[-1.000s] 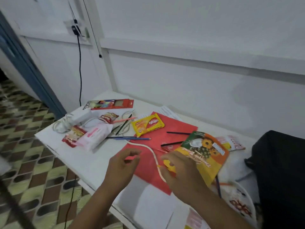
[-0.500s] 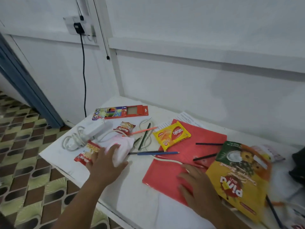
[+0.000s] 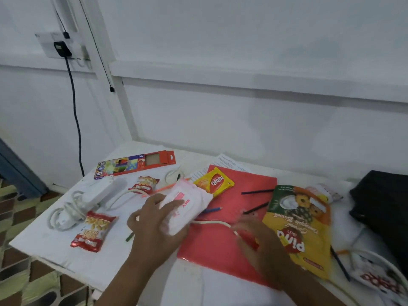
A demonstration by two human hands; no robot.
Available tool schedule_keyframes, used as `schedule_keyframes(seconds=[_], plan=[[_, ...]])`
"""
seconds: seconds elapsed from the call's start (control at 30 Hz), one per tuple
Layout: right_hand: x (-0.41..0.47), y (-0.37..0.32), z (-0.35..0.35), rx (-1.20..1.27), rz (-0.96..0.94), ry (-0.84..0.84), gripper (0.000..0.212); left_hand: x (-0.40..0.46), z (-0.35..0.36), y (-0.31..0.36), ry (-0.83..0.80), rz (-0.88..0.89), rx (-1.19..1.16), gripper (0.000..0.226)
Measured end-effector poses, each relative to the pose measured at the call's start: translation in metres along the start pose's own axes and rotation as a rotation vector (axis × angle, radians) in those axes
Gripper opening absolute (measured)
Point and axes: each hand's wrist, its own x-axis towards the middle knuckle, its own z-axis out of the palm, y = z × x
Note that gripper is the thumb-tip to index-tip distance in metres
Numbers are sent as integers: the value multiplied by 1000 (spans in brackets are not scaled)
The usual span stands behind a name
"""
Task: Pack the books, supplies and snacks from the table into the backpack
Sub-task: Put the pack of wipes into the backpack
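Note:
My left hand grips a white and pink soft packet, lifted just above the table. Blurred, my right hand lies over the red folder beside a white cable; I cannot tell if it holds anything. A large yellow Pina biscuit bag lies on the folder's right side. A yellow wafer pack sits at the folder's top. Two red snack packets lie on the left. The black backpack is at the right edge.
A coloured pencil box lies at the back left of the white table. A white power strip with coiled cord sits on the left. Loose pencils are scattered on the folder. A wall socket holds a black plug.
My left hand has taken hold of the white and pink packet and carried it rightward toward the folder. My right hand stays over the red folder. The view has shifted left.

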Motion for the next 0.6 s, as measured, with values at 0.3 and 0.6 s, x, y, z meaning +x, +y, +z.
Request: schedule_keyframes(seconds=[0.3,0.6], plan=[[-20,-58,-90,647,390,112,45,16,60,130,-120,329,-370,59],[-97,-42,-214,686,696,444,26,-29,132,264,-448,655,-444,62]])
